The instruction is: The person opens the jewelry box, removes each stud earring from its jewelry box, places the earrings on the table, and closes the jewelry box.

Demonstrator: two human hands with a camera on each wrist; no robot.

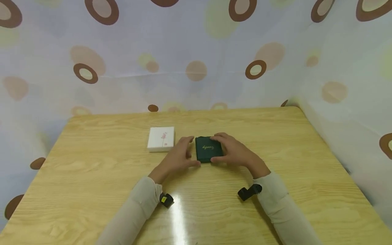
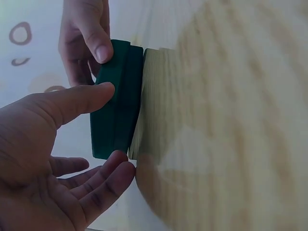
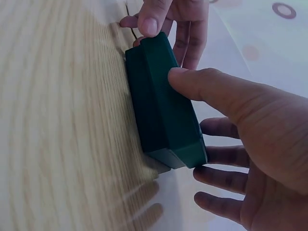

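A dark green jewelry box (image 1: 206, 149) with gold lettering on its lid lies on the wooden table, its lid closed. My right hand (image 1: 234, 151) holds it at the right side, thumb on the near edge and fingers round toward the far edge. In the right wrist view the thumb lies against the green front of the box (image 3: 166, 101). My left hand (image 1: 179, 154) is at the box's left side, fingers spread and apart from it in the head view. Its thumb tip is close to the near left corner; whether it touches cannot be told.
A white square box (image 1: 161, 139) with a small pink print stands left of the green one, just beyond my left hand. The wooden table (image 1: 101, 163) ends at the back against a spotted cloth (image 1: 171, 85), which also hangs at the sides.
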